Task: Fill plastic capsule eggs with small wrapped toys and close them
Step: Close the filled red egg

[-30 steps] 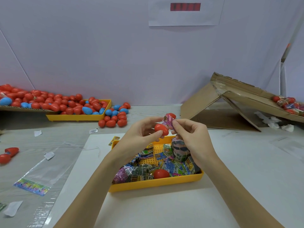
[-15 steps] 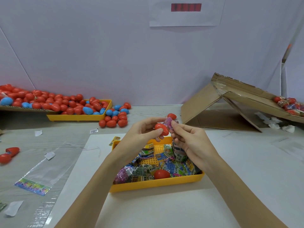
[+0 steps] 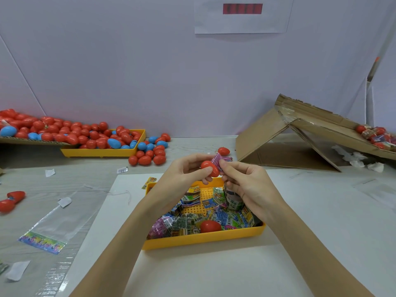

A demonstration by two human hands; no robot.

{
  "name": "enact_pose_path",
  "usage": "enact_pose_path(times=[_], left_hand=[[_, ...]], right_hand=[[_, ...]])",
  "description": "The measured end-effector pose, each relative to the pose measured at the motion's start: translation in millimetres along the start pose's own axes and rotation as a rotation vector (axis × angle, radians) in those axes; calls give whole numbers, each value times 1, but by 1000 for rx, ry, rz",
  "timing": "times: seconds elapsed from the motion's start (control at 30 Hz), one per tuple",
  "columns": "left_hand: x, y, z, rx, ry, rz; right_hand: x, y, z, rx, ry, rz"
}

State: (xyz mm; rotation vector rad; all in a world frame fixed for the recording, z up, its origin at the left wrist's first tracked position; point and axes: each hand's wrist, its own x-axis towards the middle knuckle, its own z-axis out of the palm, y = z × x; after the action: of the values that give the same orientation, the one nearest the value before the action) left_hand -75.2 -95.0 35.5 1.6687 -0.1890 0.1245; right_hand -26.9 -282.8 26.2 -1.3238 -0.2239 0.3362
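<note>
My left hand (image 3: pixel 186 168) grips a red capsule egg half (image 3: pixel 210 168) above the far edge of the yellow tray (image 3: pixel 203 239). My right hand (image 3: pixel 246 183) pinches a pink wrapped toy (image 3: pixel 217 160) at the egg's opening and also holds a bundle of wrapped toys (image 3: pixel 233 199) in its lower fingers. The tray holds several wrapped toys (image 3: pixel 186 219) and a red egg (image 3: pixel 210 226). The other red egg half (image 3: pixel 223 151) shows just behind the hands.
A yellow tray (image 3: pixel 100 152) heaped with red and blue eggs sits at the back left, with loose eggs (image 3: pixel 150 156) beside it. A tilted cardboard box (image 3: pixel 300 142) stands at the right with filled eggs (image 3: pixel 377 136). Plastic bags (image 3: pixel 53 224) and two red eggs (image 3: pixel 10 200) lie left.
Both hands have dropped slightly and my right hand has pressed the pink wrapped toy closer into the egg half.
</note>
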Motion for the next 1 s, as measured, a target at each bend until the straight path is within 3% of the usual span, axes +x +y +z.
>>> enact_pose_path(times=[0.3, 0.4, 0.57, 0.73, 1.0], left_hand=[[1, -1, 2, -13, 49, -1], [1, -2, 1, -22, 69, 2], [2, -2, 0, 8, 77, 1], [2, -3, -1, 41, 88, 4], [1, -1, -1, 86, 82, 11]], right_hand=[[-4, -2, 4, -56, 33, -45], [-4, -4, 6, -186, 115, -160], [-7, -5, 5, -351, 92, -238], [-5, -4, 4, -444, 168, -396], [-2, 1, 3, -459, 132, -354]])
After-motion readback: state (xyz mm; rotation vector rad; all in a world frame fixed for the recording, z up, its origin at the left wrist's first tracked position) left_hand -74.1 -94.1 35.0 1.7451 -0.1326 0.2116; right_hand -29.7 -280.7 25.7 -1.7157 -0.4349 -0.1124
